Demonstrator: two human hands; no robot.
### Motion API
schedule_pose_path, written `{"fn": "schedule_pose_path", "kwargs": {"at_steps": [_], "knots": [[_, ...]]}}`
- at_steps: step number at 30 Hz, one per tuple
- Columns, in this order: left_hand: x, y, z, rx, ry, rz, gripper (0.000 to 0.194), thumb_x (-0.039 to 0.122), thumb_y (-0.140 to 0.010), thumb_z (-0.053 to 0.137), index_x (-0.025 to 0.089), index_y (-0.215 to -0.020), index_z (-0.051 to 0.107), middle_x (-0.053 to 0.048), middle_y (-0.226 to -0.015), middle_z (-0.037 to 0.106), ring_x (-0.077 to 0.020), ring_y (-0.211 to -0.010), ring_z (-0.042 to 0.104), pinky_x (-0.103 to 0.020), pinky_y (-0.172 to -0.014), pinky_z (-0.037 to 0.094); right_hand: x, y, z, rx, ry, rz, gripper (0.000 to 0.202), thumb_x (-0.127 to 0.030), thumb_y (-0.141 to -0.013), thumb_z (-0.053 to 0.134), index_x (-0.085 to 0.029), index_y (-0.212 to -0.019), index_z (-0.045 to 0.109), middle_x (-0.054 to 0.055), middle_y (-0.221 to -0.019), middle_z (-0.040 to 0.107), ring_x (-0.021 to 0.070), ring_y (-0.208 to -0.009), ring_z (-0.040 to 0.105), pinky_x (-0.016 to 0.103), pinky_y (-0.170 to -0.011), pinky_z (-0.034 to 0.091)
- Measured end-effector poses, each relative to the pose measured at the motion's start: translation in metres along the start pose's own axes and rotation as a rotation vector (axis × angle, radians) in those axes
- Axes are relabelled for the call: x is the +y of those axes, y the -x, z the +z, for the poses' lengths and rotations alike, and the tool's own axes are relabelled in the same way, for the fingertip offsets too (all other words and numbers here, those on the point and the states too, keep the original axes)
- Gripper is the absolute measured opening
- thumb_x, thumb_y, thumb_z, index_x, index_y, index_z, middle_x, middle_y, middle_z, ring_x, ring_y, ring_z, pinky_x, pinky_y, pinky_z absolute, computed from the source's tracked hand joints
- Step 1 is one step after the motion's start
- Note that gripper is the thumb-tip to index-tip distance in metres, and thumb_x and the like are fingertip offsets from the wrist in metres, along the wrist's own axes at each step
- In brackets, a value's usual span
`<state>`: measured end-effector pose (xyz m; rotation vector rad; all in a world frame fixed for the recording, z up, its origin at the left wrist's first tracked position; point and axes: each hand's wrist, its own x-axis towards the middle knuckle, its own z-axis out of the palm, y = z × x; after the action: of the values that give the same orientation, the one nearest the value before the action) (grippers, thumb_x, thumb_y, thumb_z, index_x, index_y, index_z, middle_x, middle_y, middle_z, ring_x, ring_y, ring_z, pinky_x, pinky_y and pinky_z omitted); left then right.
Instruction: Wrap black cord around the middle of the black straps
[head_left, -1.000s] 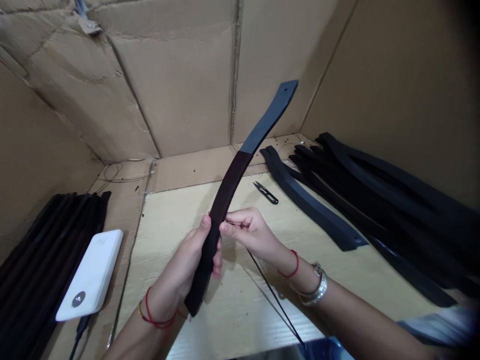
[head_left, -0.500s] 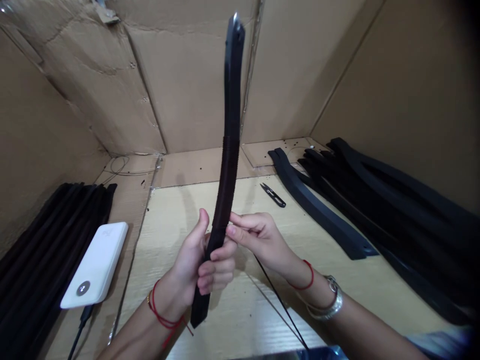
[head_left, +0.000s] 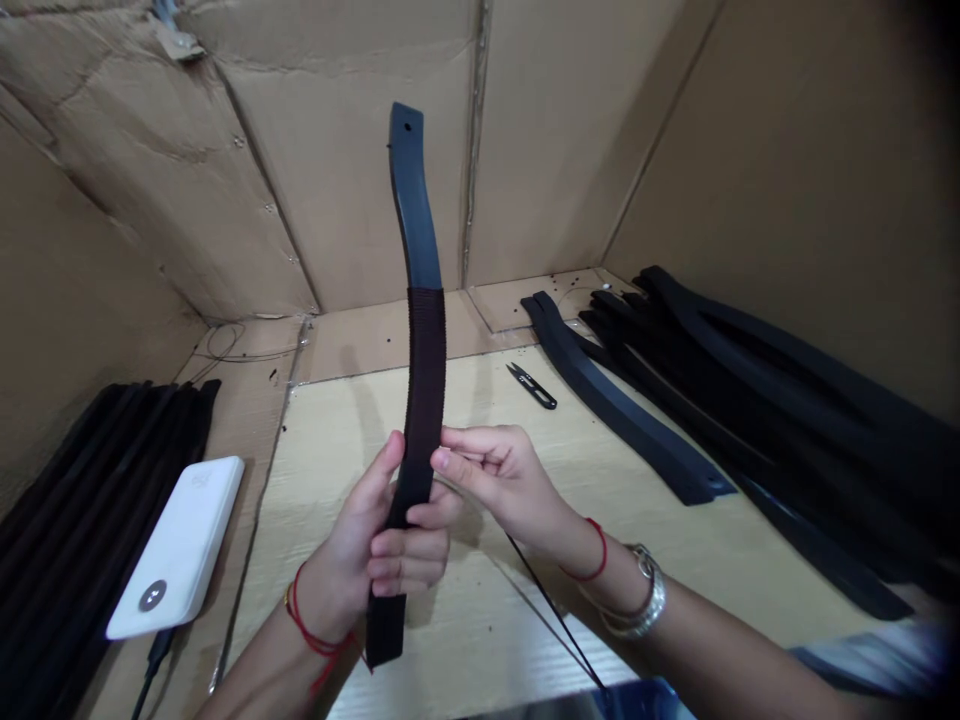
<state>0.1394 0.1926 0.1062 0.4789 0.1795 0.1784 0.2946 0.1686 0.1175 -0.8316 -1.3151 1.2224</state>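
Note:
My left hand (head_left: 405, 540) is wrapped around the lower part of a long, curved black strip (head_left: 416, 220), which stands nearly upright. A small hole shows near its top end. Dark brown cord (head_left: 427, 370) is wound in tight turns around its middle. My right hand (head_left: 499, 475) pinches at the right edge of the strip, just below the winding, with thumb and forefinger closed on the cord. From that hand a dark length of cord (head_left: 551, 602) runs down to the bottom edge of the view. The exact pinch point is partly hidden by the fingers.
Thread snips (head_left: 532, 386) lie on the pale board (head_left: 322, 450). Another black strip (head_left: 622, 400) and a pile of similar strips (head_left: 750, 440) are at the right. On the left are several dark strips (head_left: 97, 470) and a white power bank (head_left: 180, 545) with a cable. Cardboard walls (head_left: 360, 180) surround the surface.
The strip has turned so its broad face and end hole show, and its top has tilted left and lower. Both hands keep their hold; the whole view has shifted slightly.

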Motion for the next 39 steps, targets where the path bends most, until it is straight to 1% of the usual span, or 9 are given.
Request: {"fn": "schedule_pose_path", "kwargs": {"at_steps": [3,7,12,18,23,29,32,37,39], "knots": [[0.000,0.000,0.005,0.277,-0.267,0.070,0.057,0.075,-0.079,0.044,0.019,-0.070,0.051,0.009,-0.037,0.034,-0.0036,-0.027,0.023,-0.013,-0.027,0.022,0.001,-0.001,0.000,0.168,-0.014,-0.022,0.015,-0.030,-0.080,0.071,-0.016,-0.079,0.077,0.000,-0.059,0.067,0.0104,-0.051,0.059,0.021,-0.049,0.049],[-0.001,-0.002,0.014,0.673,-0.725,0.416,0.040,0.058,-0.089,0.048,0.019,-0.078,0.050,0.005,-0.050,0.053,-0.0064,-0.041,0.046,-0.016,-0.044,0.038,0.002,-0.006,-0.004,0.302,-0.005,-0.069,0.011,-0.028,-0.076,0.074,-0.018,-0.080,0.077,0.003,-0.071,0.073,0.0125,-0.061,0.063,0.023,-0.057,0.052],[-0.006,-0.006,0.019,0.830,-0.894,0.538,0.041,0.055,-0.092,0.043,0.019,-0.073,0.048,0.005,-0.049,0.051,-0.0070,-0.039,0.044,-0.018,-0.040,0.033,0.000,-0.009,-0.008,0.196,-0.004,-0.031,0.019,-0.031,-0.080,0.070,-0.017,-0.090,0.078,0.002,-0.070,0.070,0.0147,-0.070,0.064,0.027,-0.065,0.053],[-0.008,-0.006,0.023,0.842,-0.923,0.615,0.040,0.052,-0.093,0.043,0.019,-0.071,0.047,0.006,-0.048,0.048,-0.0068,-0.039,0.042,-0.018,-0.040,0.032,-0.002,-0.010,-0.010,0.220,0.001,-0.030,0.020,-0.031,-0.079,0.070,-0.015,-0.090,0.078,-0.003,-0.051,0.051,0.0139,-0.060,0.055,0.025,-0.053,0.046],[-0.007,-0.005,0.023,0.775,-0.851,0.614,0.039,0.053,-0.093,0.044,0.018,-0.077,0.050,0.006,-0.046,0.048,-0.0063,-0.037,0.041,-0.016,-0.038,0.031,-0.004,-0.010,-0.011,0.226,-0.069,-0.023,0.015,-0.030,-0.075,0.075,-0.016,-0.079,0.076,-0.005,-0.050,0.046,0.0125,-0.057,0.050,0.025,-0.053,0.045],[-0.012,-0.006,0.017,0.617,-0.662,0.627,0.036,0.052,-0.092,0.047,0.018,-0.083,0.053,0.008,-0.042,0.046,-0.0050,-0.032,0.036,-0.013,-0.033,0.030,-0.008,-0.007,-0.009,0.119,-0.263,0.003,0.016,-0.029,-0.070,0.081,-0.016,-0.075,0.075,-0.008,-0.048,0.042,0.0081,-0.049,0.044,0.022,-0.052,0.043],[-0.016,-0.008,0.010,0.449,-0.548,0.606,0.035,0.049,-0.094,0.044,0.018,-0.082,0.054,0.009,-0.038,0.041,-0.0042,-0.028,0.029,-0.011,-0.030,0.029,-0.007,-0.005,-0.009,0.055,-0.314,0.024,0.020,-0.029,-0.069,0.083,-0.015,-0.081,0.076,-0.007,-0.048,0.048,0.0069,-0.047,0.044,0.021,-0.050,0.043],[-0.020,-0.013,-0.001,-0.019,-0.276,0.427,0.041,0.040,-0.100,0.027,0.020,-0.074,0.052,0.011,-0.032,0.029,-0.0046,-0.020,0.017,-0.011,-0.024,0.023,-0.004,-0.003,-0.009,-0.116,-0.394,0.112,0.029,-0.034,-0.071,0.081,-0.012,-0.088,0.075,0.000,-0.062,0.067,0.0097,-0.057,0.060,0.020,-0.054,0.046],[-0.020,-0.013,-0.002,-0.042,-0.276,0.354,0.045,0.043,-0.100,0.023,0.020,-0.073,0.051,0.010,-0.032,0.029,-0.0051,-0.020,0.019,-0.012,-0.024,0.024,-0.003,-0.004,-0.010,-0.115,-0.388,0.103,0.025,-0.034,-0.072,0.080,-0.012,-0.082,0.073,0.002,-0.063,0.069,0.0113,-0.058,0.063,0.021,-0.055,0.047]]}}
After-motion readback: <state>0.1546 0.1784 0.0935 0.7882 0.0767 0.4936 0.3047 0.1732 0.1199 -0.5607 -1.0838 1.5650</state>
